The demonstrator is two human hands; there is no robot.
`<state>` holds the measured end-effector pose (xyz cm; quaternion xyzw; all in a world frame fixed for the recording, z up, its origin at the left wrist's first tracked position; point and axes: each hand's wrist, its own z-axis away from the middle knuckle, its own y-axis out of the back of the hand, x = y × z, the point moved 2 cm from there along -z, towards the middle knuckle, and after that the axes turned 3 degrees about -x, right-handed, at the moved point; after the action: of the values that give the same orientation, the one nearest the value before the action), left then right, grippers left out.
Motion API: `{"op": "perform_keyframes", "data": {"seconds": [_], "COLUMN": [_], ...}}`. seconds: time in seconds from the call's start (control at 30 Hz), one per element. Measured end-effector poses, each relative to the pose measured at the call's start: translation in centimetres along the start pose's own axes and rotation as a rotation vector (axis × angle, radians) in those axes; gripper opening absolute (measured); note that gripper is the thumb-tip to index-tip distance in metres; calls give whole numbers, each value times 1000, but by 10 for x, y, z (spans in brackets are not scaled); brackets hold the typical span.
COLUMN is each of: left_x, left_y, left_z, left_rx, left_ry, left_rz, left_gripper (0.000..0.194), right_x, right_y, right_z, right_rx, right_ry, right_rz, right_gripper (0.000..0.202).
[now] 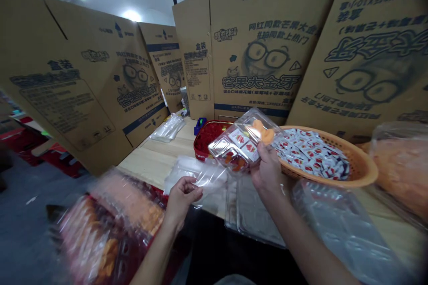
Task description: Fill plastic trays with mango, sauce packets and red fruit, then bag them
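My right hand (pixel 268 169) grips a clear plastic tray (pixel 222 146) by its near right edge, raised above the table and tilted. Orange candies and small white sachets with red prints lie in the tray's compartments. My left hand (pixel 183 198) pinches a clear plastic bag (pixel 211 177) between thumb and fingers, just left of the tray. The bag's far part reaches up to the tray's lower corner; whether the tray is inside it I cannot tell. Beneath my right hand lie stacked empty clear trays (pixel 254 213).
An orange basket (pixel 363 164) full of sachets stands at right, beside a bag of orange candies (pixel 401 164). Behind the tray sits a red container (pixel 202 136) near a blue tape dispenser (pixel 200 126). Filled packs (pixel 130 202) lie lower left. Cardboard boxes (pixel 254 44) wall the table.
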<state>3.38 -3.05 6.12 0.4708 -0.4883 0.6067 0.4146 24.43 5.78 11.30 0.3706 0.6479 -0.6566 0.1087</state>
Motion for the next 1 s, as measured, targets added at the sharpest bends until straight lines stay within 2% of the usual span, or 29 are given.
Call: {"op": "perform_keyframes", "data": {"seconds": [0.17,0.33,0.47,0.6,0.73,0.9,1.0], "left_x": [-5,-4,5,13,12,9,8], "left_y": [6,-3,-9,-9,-7,0,7], "left_z": [3,12,15,16,17,15,17], "left_rx": [56,-57,-147,-115,-123,-96,-74], "left_ry": [16,152,194,158,156,144,153], "left_rz": [107,130,95,79,131,278,295], "left_gripper": [40,49,43,42,39,31,30], "right_x": [0,5,7,9,16,28,30], "right_y": [9,8,4,0,-2,2,2], "right_z": [4,11,19,28,40,57,56], "right_rx": [-64,-134,-223,-277,-298,-452,-470], "right_ry": [-88,-215,-274,-314,-391,-575,-565], "right_rz": [52,91,174,218,240,338,355], "right_gripper": [28,28,26,28,31,29,37]}}
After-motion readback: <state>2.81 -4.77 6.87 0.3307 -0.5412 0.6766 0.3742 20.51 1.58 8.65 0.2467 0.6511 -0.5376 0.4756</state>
